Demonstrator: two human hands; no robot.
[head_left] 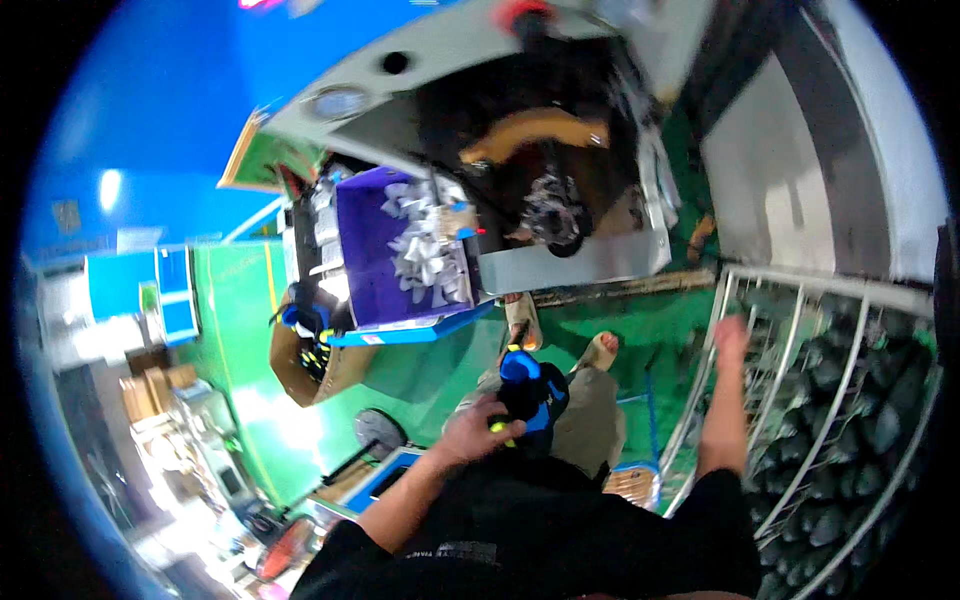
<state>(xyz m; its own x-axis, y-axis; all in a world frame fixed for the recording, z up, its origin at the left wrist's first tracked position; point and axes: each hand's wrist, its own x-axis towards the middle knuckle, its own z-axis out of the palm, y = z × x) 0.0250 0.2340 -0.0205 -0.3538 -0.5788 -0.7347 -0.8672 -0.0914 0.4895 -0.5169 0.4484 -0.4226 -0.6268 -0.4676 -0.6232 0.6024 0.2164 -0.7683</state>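
Note:
My left hand (475,430) is closed on a black and blue piece with bright yellow bits, shaped like a shoe upper (535,400), held in front of my body. Part of it merges with my dark shirt, so its full outline is unclear. My right hand (732,340) is stretched out to the right, beside the white wire cage (790,285). It is blurred; whether it grips or only overlaps the cage's bar cannot be told. Dark rounded pieces (840,450) fill the cage.
Ahead stands a grey machine (570,262) with an open cavity and a tan curved part (535,132). Left of it, a purple bin (365,250) holds white crumpled pieces. A cardboard box (290,365) with black and yellow items sits on the green floor. A pedestal stool-like disc (380,430) is nearby.

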